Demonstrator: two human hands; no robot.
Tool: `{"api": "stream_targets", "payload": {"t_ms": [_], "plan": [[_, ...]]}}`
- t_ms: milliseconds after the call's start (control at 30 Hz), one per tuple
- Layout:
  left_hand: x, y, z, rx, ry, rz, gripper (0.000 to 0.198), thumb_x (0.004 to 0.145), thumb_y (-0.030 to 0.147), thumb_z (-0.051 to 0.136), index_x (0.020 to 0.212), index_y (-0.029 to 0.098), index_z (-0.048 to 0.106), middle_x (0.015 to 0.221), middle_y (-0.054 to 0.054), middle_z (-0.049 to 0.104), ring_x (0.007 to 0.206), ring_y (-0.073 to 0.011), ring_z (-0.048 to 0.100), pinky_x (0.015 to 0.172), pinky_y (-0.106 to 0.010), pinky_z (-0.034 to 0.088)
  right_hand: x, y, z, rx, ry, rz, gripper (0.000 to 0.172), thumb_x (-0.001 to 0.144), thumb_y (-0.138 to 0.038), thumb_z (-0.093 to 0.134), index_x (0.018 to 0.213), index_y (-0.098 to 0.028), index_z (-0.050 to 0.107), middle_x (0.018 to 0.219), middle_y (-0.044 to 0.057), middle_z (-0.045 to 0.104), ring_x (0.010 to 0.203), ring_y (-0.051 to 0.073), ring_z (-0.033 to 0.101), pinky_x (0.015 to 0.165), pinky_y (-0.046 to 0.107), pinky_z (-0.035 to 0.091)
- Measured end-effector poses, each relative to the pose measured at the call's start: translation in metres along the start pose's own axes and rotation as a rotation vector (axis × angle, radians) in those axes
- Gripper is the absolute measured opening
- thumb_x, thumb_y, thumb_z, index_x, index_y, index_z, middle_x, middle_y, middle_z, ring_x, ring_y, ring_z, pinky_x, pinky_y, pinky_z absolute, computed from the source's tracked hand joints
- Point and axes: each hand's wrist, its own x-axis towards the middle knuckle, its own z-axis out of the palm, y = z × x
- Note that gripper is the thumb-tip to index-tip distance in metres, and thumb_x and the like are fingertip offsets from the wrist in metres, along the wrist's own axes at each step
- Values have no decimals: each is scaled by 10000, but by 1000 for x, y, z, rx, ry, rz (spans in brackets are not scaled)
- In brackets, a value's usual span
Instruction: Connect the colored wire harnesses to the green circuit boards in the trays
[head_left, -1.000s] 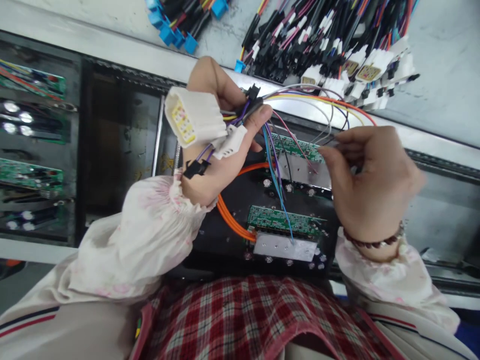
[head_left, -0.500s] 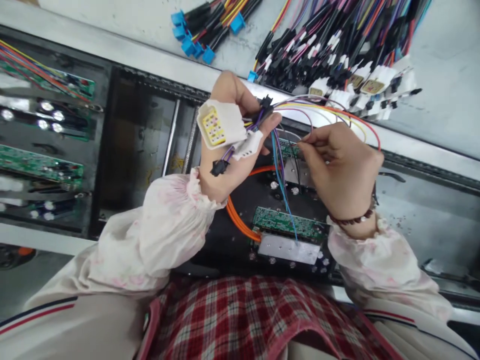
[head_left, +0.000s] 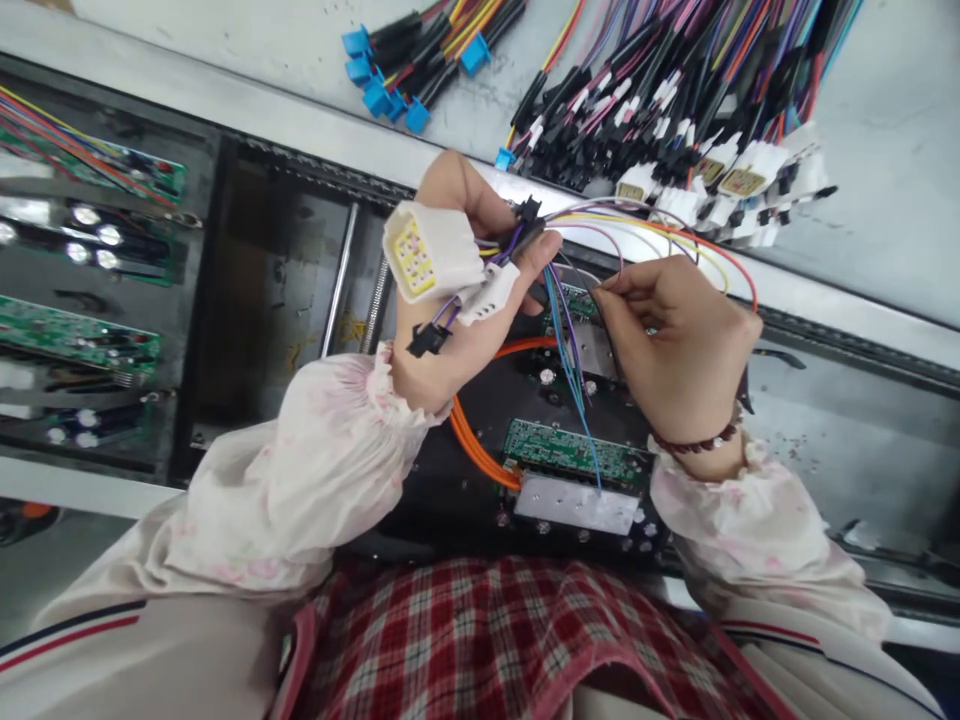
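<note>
My left hand [head_left: 457, 325] is shut on a wiring harness, with its white multi-pin connector [head_left: 431, 252] standing above the palm. A smaller white connector [head_left: 489, 293] and a small black connector [head_left: 427, 340] hang by the thumb side of the hand. Thin coloured wires [head_left: 645, 222] run from the harness to the right. My right hand [head_left: 675, 345] pinches a thin wire between thumb and forefinger, above a green circuit board [head_left: 576, 303] that it partly hides. Blue, purple and other wires [head_left: 574, 400] hang down over the black panel [head_left: 450, 510].
A second green circuit board [head_left: 576, 452] and an aluminium plate [head_left: 576, 505] sit on the black panel, with an orange cable [head_left: 472, 440] beside them. Bundled harnesses with white connectors [head_left: 697, 150] and blue connectors [head_left: 397, 90] lie beyond a metal rail [head_left: 300, 130]. Boards fill a rack [head_left: 75, 335] at left.
My right hand has moved left, closer to my left hand, and now pinches a wire. My left hand and the harness have shifted slightly right since the oldest frame.
</note>
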Motion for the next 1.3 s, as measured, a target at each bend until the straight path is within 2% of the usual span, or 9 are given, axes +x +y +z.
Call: {"api": "stream_targets", "payload": {"t_ms": [133,433,500,633,700,800,967,1133,1300], "plan": [[1,1,-1,75,-9,51,386,736,452,866,589,219,597,561,48,609,431,-104,596,318,-236,386,-1,1,1,9,-5,18,48,923,-235,592,929,-232,640,862,5,694,767,153,679,685,305,523],[1,9,-1,138,-16,16,256,775,214,847,624,199,641,571,36,630,422,-84,608,329,-180,397,-1,1,-1,-19,16,-20,92,947,-280,578,960,-214,640,861,9,698,765,158,668,676,302,499],[1,8,-1,85,7,31,286,748,194,863,638,190,600,590,41,629,425,-94,615,328,-177,437,-7,-1,-10,-96,14,-39,146,942,-322,596,982,-191,645,872,34,688,799,178,655,703,318,492],[-1,-1,1,-111,49,56,420,696,191,898,730,210,480,666,48,627,505,-137,662,354,-215,537,-19,-7,-28,-145,-113,-94,159,954,-295,564,897,-172,648,849,65,650,803,188,621,692,315,474],[-3,-6,2,-140,9,2,329,783,269,841,787,205,518,742,19,674,601,-147,694,414,-225,574,-19,-10,-31,-123,-27,-79,104,948,-239,568,896,-190,645,841,41,670,790,171,636,689,299,478],[-3,-9,2,-114,-40,-74,217,880,315,743,786,190,593,782,-11,700,681,-152,704,496,-230,592,-11,-10,-25,-88,94,-61,35,919,-208,612,929,-208,646,856,20,703,792,169,674,701,296,500],[-3,-2,-1,0,-39,-140,185,864,257,753,750,182,628,732,-3,665,679,-156,694,554,-246,598,1,-1,-7,-19,-27,-1,38,917,-204,608,914,-236,628,868,10,714,760,176,689,669,310,524],[-2,6,-3,122,-58,-228,137,885,265,721,794,176,669,722,11,672,708,-146,692,640,-243,590,-2,2,-4,8,-15,-3,40,923,-210,595,901,-222,625,861,13,707,770,168,691,676,299,529],[-4,8,-4,38,-52,-195,202,870,337,726,772,207,607,844,-26,716,651,-155,678,552,-286,554,-2,0,-4,-5,34,-2,27,877,-182,634,874,-208,628,811,-9,714,706,141,682,619,262,490]]}}
